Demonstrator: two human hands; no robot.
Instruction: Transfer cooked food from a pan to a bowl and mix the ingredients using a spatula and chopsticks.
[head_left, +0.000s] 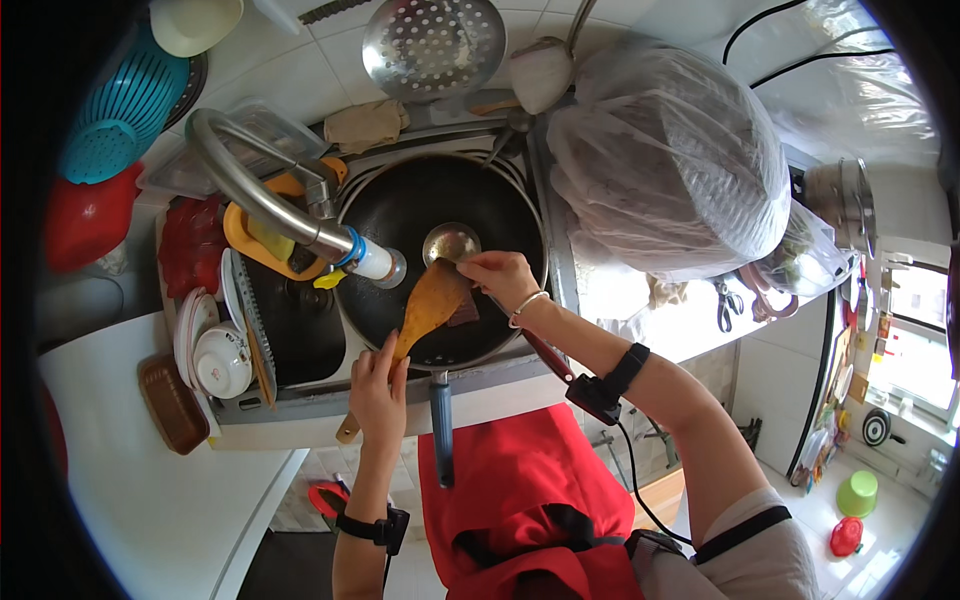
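Observation:
My left hand (379, 394) grips the handle of a wooden spatula (435, 300), whose broad blade lies over a black wok (382, 180). At the blade's far end, the bent fingers of my right hand (499, 277) pinch its edge. A metal ladle bowl (451, 241) rests in the wok just beyond that end. Partly hidden under the blade is a dark reddish flat piece (465, 311); what it is I cannot tell. The wok sits over the sink, its blue-grey handle (442, 427) pointing towards me. A dark red handle (549, 358) sticks out past the wok's right rim.
A curved faucet (247, 191) reaches over the wok from the left, its spout (379, 266) above the pan. Bowls (223, 360) and plates stand left of the sink basin (300, 337). A large plastic-covered object (667, 165) and scissors (727, 306) are on the right counter.

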